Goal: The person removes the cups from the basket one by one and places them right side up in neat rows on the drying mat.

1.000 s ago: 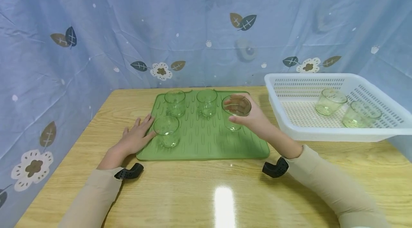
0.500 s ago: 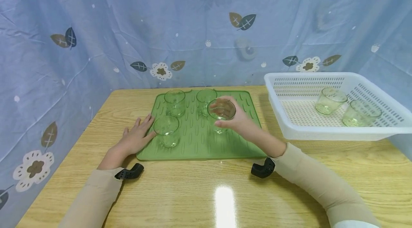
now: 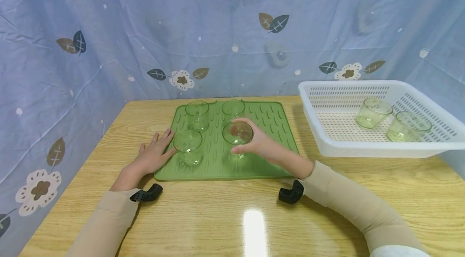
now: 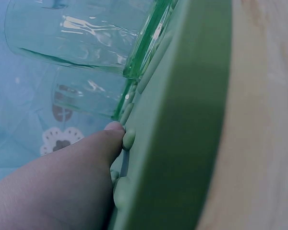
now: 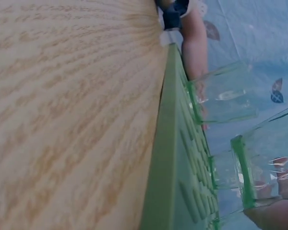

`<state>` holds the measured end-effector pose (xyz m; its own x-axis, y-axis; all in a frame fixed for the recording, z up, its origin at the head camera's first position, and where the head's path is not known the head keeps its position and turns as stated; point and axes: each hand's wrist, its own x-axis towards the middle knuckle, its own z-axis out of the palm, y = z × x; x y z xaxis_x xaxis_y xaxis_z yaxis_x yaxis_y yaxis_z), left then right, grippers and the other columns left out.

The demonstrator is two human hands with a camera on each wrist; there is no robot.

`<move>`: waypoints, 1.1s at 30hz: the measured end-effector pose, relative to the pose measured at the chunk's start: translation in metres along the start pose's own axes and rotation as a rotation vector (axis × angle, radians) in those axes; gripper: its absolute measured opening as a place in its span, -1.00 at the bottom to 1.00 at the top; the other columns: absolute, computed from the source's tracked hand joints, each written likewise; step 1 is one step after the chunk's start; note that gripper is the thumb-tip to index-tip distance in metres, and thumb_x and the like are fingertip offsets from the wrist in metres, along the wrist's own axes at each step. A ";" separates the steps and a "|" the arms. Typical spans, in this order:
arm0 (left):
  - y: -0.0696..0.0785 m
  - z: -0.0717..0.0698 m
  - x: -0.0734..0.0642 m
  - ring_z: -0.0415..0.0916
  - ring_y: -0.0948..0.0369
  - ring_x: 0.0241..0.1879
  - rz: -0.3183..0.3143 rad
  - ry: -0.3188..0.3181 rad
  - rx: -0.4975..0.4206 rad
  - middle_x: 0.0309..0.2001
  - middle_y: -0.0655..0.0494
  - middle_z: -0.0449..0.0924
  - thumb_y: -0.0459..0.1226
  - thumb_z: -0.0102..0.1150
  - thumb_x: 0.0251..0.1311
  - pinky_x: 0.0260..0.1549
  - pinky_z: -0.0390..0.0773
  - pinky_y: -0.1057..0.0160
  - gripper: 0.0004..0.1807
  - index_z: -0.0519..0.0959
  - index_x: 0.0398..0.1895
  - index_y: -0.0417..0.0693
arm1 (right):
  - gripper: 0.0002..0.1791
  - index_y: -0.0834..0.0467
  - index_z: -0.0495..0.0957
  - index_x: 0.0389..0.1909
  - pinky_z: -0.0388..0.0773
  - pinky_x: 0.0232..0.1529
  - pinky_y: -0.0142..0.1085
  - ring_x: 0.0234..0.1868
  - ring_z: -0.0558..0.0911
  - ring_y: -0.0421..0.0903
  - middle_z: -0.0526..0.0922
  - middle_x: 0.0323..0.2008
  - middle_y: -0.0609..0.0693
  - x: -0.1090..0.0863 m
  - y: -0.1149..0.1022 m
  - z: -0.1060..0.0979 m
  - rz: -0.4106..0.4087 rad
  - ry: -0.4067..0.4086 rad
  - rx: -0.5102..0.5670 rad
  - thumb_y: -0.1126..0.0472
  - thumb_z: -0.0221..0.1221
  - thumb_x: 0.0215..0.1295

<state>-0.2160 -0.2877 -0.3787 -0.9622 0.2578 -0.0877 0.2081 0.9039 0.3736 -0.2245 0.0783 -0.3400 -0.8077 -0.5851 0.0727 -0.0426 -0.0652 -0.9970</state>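
My right hand [image 3: 259, 140] grips a clear greenish drinking glass [image 3: 237, 138] upright, thumb on the near side and fingers behind it. In the right wrist view, the held glass [image 5: 269, 158] has its base slightly above the green ridged mat [image 3: 214, 173]. My left hand [image 3: 150, 158] rests with spread fingers at the mat's left edge; the left wrist view shows its thumb [image 4: 93, 148] touching the mat's ridges. Beside that thumb stands the front-left glass [image 3: 188, 150]. Behind it are a back-left glass [image 3: 197, 118] and a back-middle glass [image 3: 233, 108], the latter partly hidden.
To the right, a white plastic basket [image 3: 378, 149] contains two similar glasses, one [image 3: 372, 115] tilted and another [image 3: 407, 128] nearer the right wall. A wooden table [image 3: 203, 216] supports everything, with a blue patterned curtain [image 3: 232, 19] behind.
My right hand has carried its glass leftward and toward the front of the mat, from the right side to the middle. The left hand has stayed in place.
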 end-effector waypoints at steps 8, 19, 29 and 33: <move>0.000 -0.001 0.000 -0.41 -0.32 0.56 0.001 -0.003 0.006 0.66 -0.14 -0.28 0.21 -0.23 0.57 0.23 -0.37 -0.64 -0.14 -0.08 0.67 -0.13 | 0.11 0.28 0.14 0.54 0.17 0.49 -0.06 0.46 0.32 0.22 0.32 0.43 0.34 0.005 0.006 0.004 0.039 -0.011 -0.046 0.30 0.58 0.01; 0.002 0.001 0.000 -0.37 -0.34 0.56 0.006 0.010 0.001 0.65 -0.17 -0.24 0.16 -0.19 0.59 0.23 -0.35 -0.65 -0.17 -0.04 0.66 -0.16 | 0.09 0.30 0.07 0.55 0.26 0.45 -0.03 0.52 0.22 0.23 0.26 0.48 0.31 0.006 0.010 0.010 0.107 -0.016 -0.002 0.40 0.52 0.07; 0.003 0.001 0.000 -0.36 -0.34 0.56 0.000 0.007 0.002 0.65 -0.17 -0.24 0.17 -0.19 0.58 0.23 -0.34 -0.64 -0.16 -0.04 0.66 -0.16 | 0.03 0.22 0.11 0.55 0.29 0.43 0.00 0.52 0.23 0.17 0.29 0.48 0.23 0.007 0.014 0.014 0.153 -0.025 -0.043 0.44 0.48 0.12; 0.003 0.001 0.000 -0.36 -0.34 0.56 0.004 0.010 0.009 0.65 -0.17 -0.23 0.17 -0.20 0.58 0.22 -0.33 -0.65 -0.16 -0.04 0.66 -0.16 | 0.06 0.22 0.07 0.57 0.37 0.38 0.00 0.47 0.31 0.15 0.31 0.48 0.21 0.008 0.014 0.015 0.165 -0.019 -0.068 0.46 0.47 0.11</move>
<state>-0.2156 -0.2848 -0.3789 -0.9630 0.2581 -0.0770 0.2136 0.9060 0.3655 -0.2226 0.0602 -0.3527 -0.7957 -0.5986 -0.0922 0.0492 0.0879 -0.9949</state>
